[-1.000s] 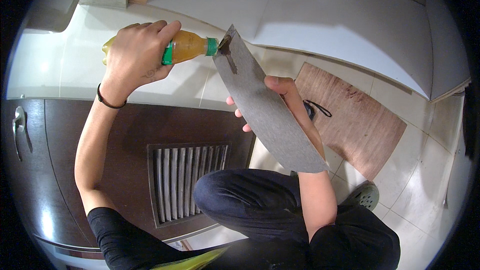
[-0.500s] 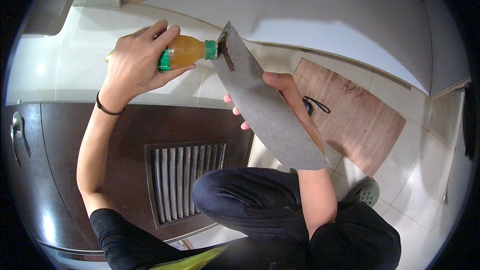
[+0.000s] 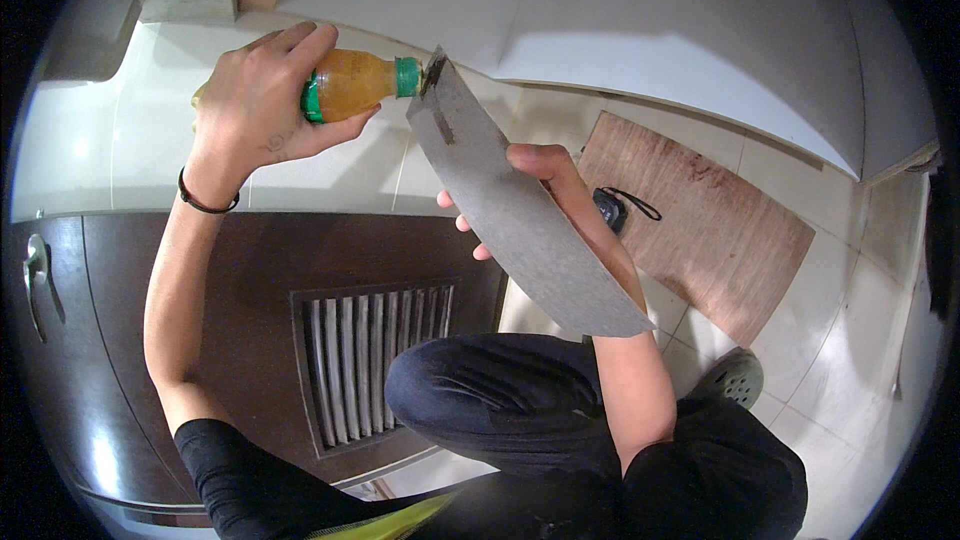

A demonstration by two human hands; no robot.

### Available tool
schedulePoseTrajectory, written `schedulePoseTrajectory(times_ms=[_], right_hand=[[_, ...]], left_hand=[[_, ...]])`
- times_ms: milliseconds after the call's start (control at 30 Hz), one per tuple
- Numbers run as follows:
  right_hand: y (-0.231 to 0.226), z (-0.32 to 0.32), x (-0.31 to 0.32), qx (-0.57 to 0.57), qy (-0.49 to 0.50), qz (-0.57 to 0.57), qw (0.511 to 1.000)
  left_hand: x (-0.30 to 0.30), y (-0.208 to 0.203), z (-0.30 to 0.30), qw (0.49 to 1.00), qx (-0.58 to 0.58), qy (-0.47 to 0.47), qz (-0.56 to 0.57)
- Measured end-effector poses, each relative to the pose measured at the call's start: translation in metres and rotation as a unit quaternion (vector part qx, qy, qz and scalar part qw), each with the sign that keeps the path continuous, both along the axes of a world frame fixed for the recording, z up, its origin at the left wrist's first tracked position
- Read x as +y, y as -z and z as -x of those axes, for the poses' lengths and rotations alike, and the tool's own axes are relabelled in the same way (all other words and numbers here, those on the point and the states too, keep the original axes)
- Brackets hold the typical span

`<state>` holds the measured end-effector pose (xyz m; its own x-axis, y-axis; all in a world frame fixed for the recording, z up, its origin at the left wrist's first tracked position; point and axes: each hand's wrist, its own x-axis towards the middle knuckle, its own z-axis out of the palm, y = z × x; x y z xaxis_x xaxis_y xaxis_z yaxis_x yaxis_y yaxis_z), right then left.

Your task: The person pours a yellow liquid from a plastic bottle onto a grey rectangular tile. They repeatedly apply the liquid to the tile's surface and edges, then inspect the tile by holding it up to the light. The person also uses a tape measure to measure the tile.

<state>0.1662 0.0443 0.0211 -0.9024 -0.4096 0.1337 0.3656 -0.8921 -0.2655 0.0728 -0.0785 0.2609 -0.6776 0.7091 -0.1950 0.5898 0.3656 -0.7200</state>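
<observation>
My left hand (image 3: 250, 90) is wrapped round a small plastic bottle (image 3: 355, 85) of amber liquid with a green neck and a green label. The bottle lies nearly on its side, its mouth at the upper corner of a grey flat strip (image 3: 535, 240); whether they touch, I cannot tell. Dark brown wet streaks mark the strip's face close to that corner. Gripping the strip by its long edges is my right hand (image 3: 543, 162), thumb on the near face and fingertips showing past the left edge. The rest of those fingers is hidden behind it.
On the tiled floor to the right lies a brown wooden board (image 3: 700, 230), with a dark tape measure (image 3: 608, 210) and its wrist strap at the board's left edge. A dark cabinet door (image 3: 200, 270) with a louvred vent (image 3: 375, 360) is at left. Pale cabinet panels (image 3: 680, 30) run along the far side.
My left hand and the bottle have shifted up and to the left. The strip's upper end has followed slightly left. The brown streak now shows as a dark corner smear and a separate patch.
</observation>
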Motion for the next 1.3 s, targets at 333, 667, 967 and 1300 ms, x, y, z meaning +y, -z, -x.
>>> schedulePoseTrajectory(times_ms=[333, 667, 967, 1300], right_hand=[[-0.002, -0.001, 0.005, -0.017, -0.019, -0.022, 0.999], [-0.004, -0.001, -0.001, -0.028, 0.004, -0.009, 1.000], [-0.002, 0.000, -0.002, -0.018, 0.008, 0.008, 1.000], [0.000, 0.002, -0.009, -0.003, -0.002, 0.023, 1.000]], left_hand=[[0.008, -0.007, 0.010, 0.995, 0.005, 0.089, 0.048], [0.006, -0.010, 0.005, 0.996, -0.006, 0.073, 0.047], [-0.007, -0.006, 0.000, 0.997, -0.014, 0.059, 0.043], [-0.017, -0.002, -0.003, 0.998, -0.018, 0.043, 0.039]])
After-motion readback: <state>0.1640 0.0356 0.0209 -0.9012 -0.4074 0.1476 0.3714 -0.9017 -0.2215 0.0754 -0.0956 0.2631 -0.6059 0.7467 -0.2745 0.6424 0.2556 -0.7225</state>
